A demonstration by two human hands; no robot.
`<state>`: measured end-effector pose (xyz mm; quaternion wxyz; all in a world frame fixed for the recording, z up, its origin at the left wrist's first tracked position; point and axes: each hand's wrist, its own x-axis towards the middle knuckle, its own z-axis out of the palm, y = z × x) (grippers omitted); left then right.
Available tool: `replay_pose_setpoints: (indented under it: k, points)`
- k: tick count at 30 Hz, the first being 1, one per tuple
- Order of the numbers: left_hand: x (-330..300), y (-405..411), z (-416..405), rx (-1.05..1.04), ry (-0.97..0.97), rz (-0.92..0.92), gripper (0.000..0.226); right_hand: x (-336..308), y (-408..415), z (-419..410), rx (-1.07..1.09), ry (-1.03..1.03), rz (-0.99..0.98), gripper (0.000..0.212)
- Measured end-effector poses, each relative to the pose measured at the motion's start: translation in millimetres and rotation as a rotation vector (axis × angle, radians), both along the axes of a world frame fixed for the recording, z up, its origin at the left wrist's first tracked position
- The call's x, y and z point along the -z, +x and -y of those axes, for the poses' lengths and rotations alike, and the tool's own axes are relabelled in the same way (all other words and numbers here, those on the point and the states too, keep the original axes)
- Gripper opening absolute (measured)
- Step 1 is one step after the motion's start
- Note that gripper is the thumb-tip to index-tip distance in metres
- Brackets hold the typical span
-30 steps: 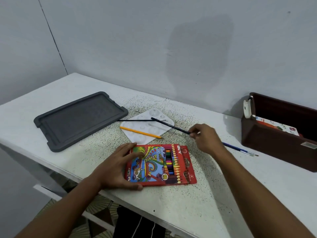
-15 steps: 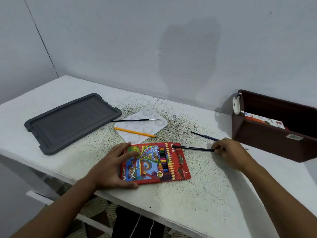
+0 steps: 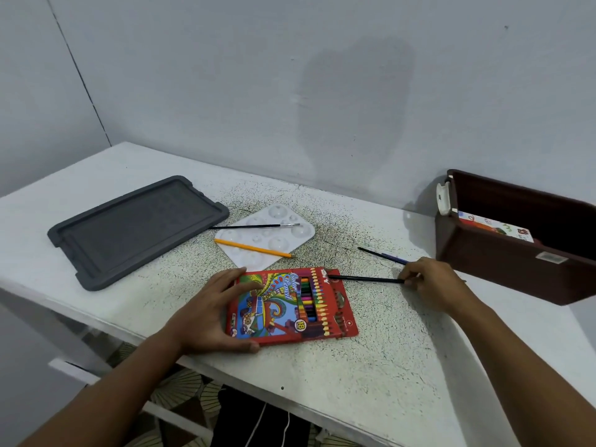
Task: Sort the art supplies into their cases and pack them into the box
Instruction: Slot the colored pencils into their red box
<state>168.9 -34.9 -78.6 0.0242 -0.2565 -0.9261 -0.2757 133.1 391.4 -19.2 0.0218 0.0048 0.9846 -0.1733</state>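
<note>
A red colour pencil case [image 3: 292, 304] lies flat near the table's front edge, and my left hand [image 3: 211, 312] grips its left side. My right hand [image 3: 430, 283] pinches the end of a black pencil [image 3: 364, 279] whose tip touches the case's top right corner. Behind that hand a blue paintbrush [image 3: 383, 255] lies on the table. A white paint palette [image 3: 267, 235] carries a thin black paintbrush [image 3: 254, 226] and an orange pencil [image 3: 253, 248]. A dark brown box [image 3: 516, 253] stands at the right with a printed packet inside.
A dark grey lid [image 3: 135, 227] lies flat at the left of the white, speckled table [image 3: 371, 366]. A white latch sits on the brown box's left end. The wall runs close behind the table.
My right hand lifted the black pencil off the palette and carried it right and toward me; its tip now meets the case's corner. The left hand has stayed on the case.
</note>
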Motion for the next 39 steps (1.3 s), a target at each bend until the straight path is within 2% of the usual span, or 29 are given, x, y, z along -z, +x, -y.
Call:
replay_pose_setpoints:
  k: [7, 11, 17, 27, 34, 39]
  points:
    - [1.1, -1.4, 0.5, 0.009, -0.01, 0.0, 0.098, -11.0, -6.7, 38.7, -0.205, 0.046, -0.029, 0.029]
    - [0.8, -0.2, 1.4, 0.008, -0.005, -0.016, 0.097, -12.9, -11.4, 87.2, -0.285, -0.009, -0.005, 0.033]
    - [-0.6, 0.8, 1.2, 0.0, -0.024, 0.003, 0.097, -2.0, -15.1, 128.5, -0.226, -0.148, 0.026, 0.03]
    - [-1.9, 0.2, 0.9, -0.007, -0.038, 0.017, 0.097, -12.1, -31.6, 155.2, -0.256, -0.088, -0.072, 0.025]
    - [-1.7, 1.4, 1.4, -0.009, -0.04, -0.021, 0.099, -0.4, -51.5, 203.6, -0.276, -0.035, 0.018, 0.024]
    - [-2.4, 0.9, -0.2, -0.012, -0.041, -0.021, 0.1, 4.8, -54.1, 209.3, -0.263, 0.034, -0.027, 0.021]
